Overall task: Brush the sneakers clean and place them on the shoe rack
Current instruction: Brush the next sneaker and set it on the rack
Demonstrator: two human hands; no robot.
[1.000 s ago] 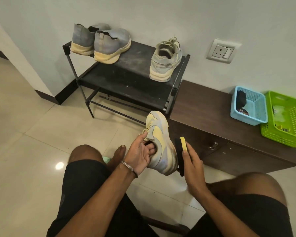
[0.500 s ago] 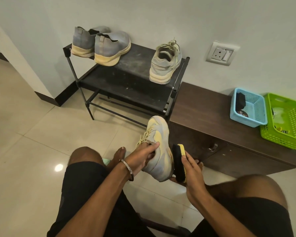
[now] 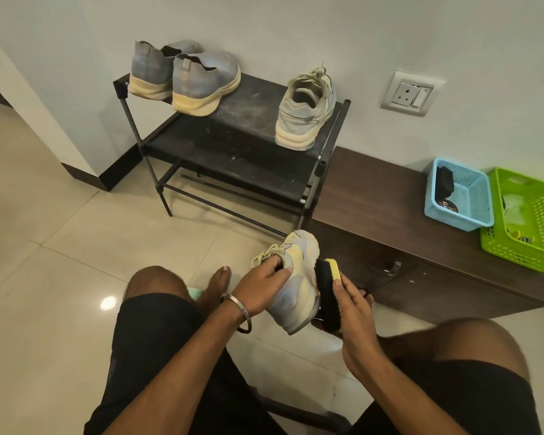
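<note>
The right hand (image 3: pixel 355 312), fingers wrapped around the black-bristled, yellow-backed brush (image 3: pixel 327 293), had slid down the pale grey-and-yellow sneaker (image 3: pixel 296 287) gripped by the left hand (image 3: pixel 261 285) above the floor; brushing continued, racking pending.

You're in a home entryway: glossy cream floor tiles (image 3: pixel 60 246) meet a plain white wall with a dark skirting. Against the far wall stands a black shoe rack (image 3: pixel 248 146) holding worn sneakers, with a low wooden cabinet (image 3: pixel 390 215) to its right. A wall socket (image 3: pixel 410 94) sits above that cabinet.
</note>
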